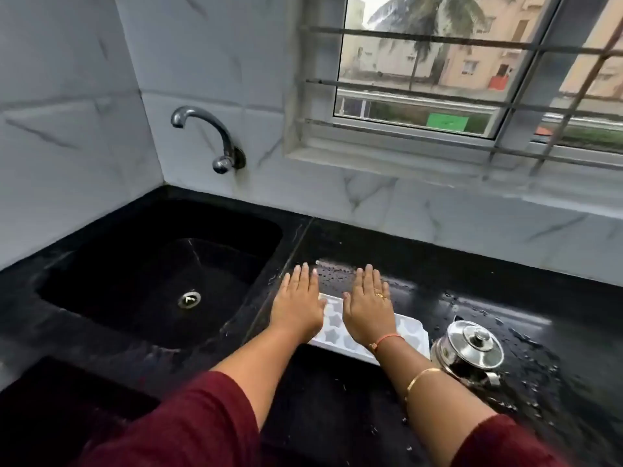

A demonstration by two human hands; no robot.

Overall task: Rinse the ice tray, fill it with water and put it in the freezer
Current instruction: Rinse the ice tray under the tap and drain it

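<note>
Ice tray (332,326): lay on the counter (438,257) just right of the sink (151,281), long axis crosswise, under left hand (296,305) (sink end) and right hand (367,311) (middle), both flat, gripping nothing.

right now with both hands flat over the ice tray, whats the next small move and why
Probably grip the white plastic ice tray and lift it left to the black sink, under the metal wall tap. The left hand and right hand lie flat over it, holding nothing, and no water runs.
</note>
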